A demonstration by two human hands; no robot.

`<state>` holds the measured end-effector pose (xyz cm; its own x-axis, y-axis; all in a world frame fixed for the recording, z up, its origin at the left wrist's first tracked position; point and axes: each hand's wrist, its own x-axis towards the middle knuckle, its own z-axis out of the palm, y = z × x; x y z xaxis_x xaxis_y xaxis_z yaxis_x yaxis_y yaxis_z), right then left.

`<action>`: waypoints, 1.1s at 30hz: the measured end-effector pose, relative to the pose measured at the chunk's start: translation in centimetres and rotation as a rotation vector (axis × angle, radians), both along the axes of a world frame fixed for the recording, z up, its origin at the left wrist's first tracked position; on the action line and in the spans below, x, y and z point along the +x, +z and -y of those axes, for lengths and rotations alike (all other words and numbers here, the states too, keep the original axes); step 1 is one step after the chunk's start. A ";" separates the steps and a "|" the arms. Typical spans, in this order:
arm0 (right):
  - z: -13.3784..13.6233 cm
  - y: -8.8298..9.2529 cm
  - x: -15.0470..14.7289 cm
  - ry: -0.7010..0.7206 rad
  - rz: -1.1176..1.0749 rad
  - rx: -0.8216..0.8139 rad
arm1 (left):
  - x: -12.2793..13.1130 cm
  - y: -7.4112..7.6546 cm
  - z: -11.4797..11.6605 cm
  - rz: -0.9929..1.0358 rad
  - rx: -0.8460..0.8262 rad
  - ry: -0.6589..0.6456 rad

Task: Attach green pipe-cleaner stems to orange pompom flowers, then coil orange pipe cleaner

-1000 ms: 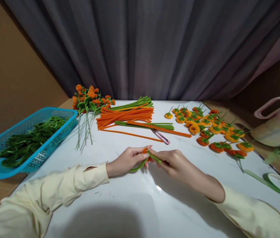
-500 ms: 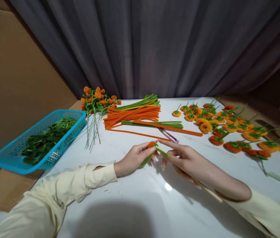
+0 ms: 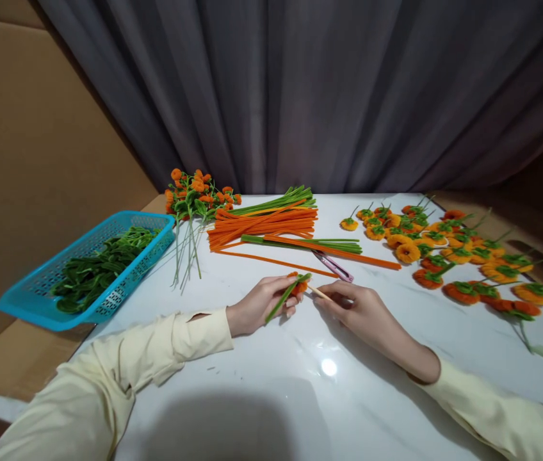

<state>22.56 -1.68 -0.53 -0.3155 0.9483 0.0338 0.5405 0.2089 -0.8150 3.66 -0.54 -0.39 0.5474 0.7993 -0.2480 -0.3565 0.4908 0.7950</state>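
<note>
Fingers and thumb of the person's left hand [image 3: 255, 310] pinch a small orange flower [image 3: 300, 287] with a green strip [image 3: 278, 303] angled across it, at the near middle of the white table [image 3: 271, 368]. Just to its right, the right hand [image 3: 362, 314] pinches a thin pale stick [image 3: 319, 293], whose tip points at the flower; whether they touch is too small to tell. To the left, a blue basket [image 3: 153, 255] holds green leaves [image 3: 101, 269]; to the right lie orange and yellow flower heads [image 3: 408, 252]. Beyond the hands lie a slim pink tool [image 3: 336, 266], then orange strips [image 3: 264, 224], then a green bundle [image 3: 281, 200]. Farther left rests a bunch of orange flowers [image 3: 199, 187], before a far grey curtain [image 3: 276, 96].
</note>
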 end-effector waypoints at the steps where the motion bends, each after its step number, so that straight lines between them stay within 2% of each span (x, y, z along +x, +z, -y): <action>1: 0.0 -0.1 0.0 -0.007 0.010 0.064 | 0.0 0.0 0.0 0.005 -0.007 -0.023; 7: 0.6 0.0 -0.1 -0.047 -0.093 0.309 | -0.3 -0.1 -0.1 0.018 -0.090 -0.140; 12: 1.0 0.1 -0.2 0.121 -0.062 0.578 | -0.7 -0.5 -0.4 0.060 -0.195 -0.336; 15: 1.0 -0.2 0.1 0.222 0.033 0.726 | -0.8 -0.6 -0.4 0.073 -0.213 -0.411; 20: 0.7 0.4 0.7 0.402 0.361 1.153 | -0.7 -0.6 -0.2 0.066 -0.208 -0.390; 22: 0.6 0.6 0.7 0.438 0.428 1.266 | -0.6 -0.5 0.0 0.072 -0.180 -0.366; 25: 0.6 0.8 0.6 0.436 0.469 1.302 | -0.4 -0.5 0.4 0.083 -0.134 -0.303; 33: 0.9 1.7 0.1 0.357 0.495 1.238 | 0.0 -0.1 1.3 0.136 -0.108 -0.204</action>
